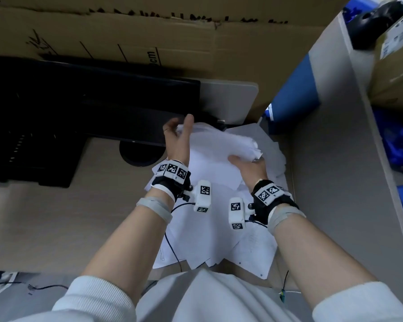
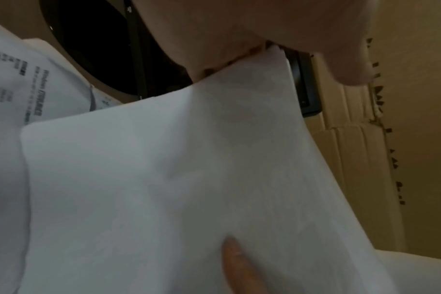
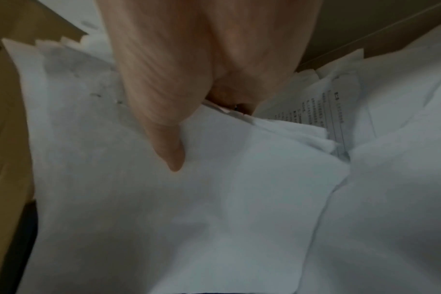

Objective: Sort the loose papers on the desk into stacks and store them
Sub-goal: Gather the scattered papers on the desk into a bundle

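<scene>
A bundle of white sheets (image 1: 219, 145) is raised between both hands above the desk. My left hand (image 1: 179, 133) holds its far left corner, thumb on top and fingers beneath, as the left wrist view shows on the sheet (image 2: 189, 179). My right hand (image 1: 248, 162) grips the bundle's right edge; in the right wrist view its thumb (image 3: 164, 127) presses on the top sheet (image 3: 214, 199) over the layered edges. More loose papers (image 1: 219, 240) lie spread on the desk under my wrists, some printed.
A black monitor (image 1: 79, 108) with a round base (image 1: 140, 154) stands at the left. Cardboard (image 1: 126, 31) runs along the back. A grey partition (image 1: 335, 170) closes the right side, with blue items and boxes beyond. Bare desk (image 1: 56, 224) lies at the left.
</scene>
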`<state>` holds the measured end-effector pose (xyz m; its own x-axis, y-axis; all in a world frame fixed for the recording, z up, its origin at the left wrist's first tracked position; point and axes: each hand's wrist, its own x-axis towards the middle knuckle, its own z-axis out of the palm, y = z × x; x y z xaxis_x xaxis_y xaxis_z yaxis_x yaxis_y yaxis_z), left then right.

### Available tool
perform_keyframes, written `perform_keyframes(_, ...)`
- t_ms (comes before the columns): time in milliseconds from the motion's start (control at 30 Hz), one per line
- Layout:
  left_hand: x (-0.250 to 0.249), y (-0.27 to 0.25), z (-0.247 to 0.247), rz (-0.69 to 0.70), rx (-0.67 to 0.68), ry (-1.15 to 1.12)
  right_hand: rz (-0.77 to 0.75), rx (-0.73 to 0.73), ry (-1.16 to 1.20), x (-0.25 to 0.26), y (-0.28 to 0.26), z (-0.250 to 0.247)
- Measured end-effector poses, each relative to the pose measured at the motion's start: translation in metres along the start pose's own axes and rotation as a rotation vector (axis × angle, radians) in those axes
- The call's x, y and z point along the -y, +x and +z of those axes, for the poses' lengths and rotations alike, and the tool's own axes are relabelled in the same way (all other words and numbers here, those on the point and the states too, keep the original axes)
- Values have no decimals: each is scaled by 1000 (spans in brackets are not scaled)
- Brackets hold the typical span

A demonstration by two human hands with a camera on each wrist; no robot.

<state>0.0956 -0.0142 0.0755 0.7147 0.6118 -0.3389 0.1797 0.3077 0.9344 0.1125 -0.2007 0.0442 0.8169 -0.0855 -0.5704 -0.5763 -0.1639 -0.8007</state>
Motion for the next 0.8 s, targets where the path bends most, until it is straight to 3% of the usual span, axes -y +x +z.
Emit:
perform_keyframes(100, 5, -2, -10, -8, 130, 62, 21, -37, 93, 5, 1, -1)
perform_keyframes(200, 17, -5, -23, -88, 214, 289, 12, -40, 178, 3, 2, -4)
perform_keyframes(267, 25, -6, -27, -136, 208, 398, 5, -26, 130, 2, 0, -6)
perform_keyframes(367, 28, -9, -24, -245, 163, 318, -13, 6, 62, 1, -7, -8)
perform_keyframes(467, 22, -16, -13, -189, 196, 292, -58, -19, 90, 5, -15, -7)
perform_keyframes(633, -3, -29, 1, -36, 128, 86, -197, -77, 309, 35, -38, -11)
perform_keyframes(733, 6, -34, -2, 0, 155, 236, -228, -63, 257, 29, -43, -14)
perform_keyframes(800, 29, -35, -6, -95, 175, 381, -106, -49, 177, 7, -40, -15)
